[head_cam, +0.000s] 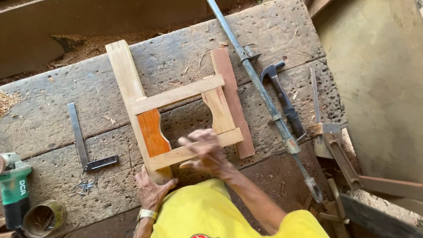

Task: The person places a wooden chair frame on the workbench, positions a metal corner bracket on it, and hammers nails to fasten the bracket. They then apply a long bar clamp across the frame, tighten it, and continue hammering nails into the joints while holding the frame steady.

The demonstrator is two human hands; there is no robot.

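A wooden frame point(176, 94) of two long legs joined by two cross rails, with curved orange and pale brackets inside, lies flat on a rough wooden workbench point(53, 110). My left hand point(152, 189) grips the near end of the left leg. Over the near cross rail point(189, 152) my right hand point(205, 152) hovers, fingers spread, blurred by motion, with nothing in it. A watch sits on my left wrist.
A long metal bar clamp point(264, 97) runs diagonally right of the frame, a claw hammer point(282, 99) beside it. A steel try square point(83, 143) and several small nails point(84, 186) lie left. A green power tool point(15, 187) and a tin can point(44, 218) sit bottom left.
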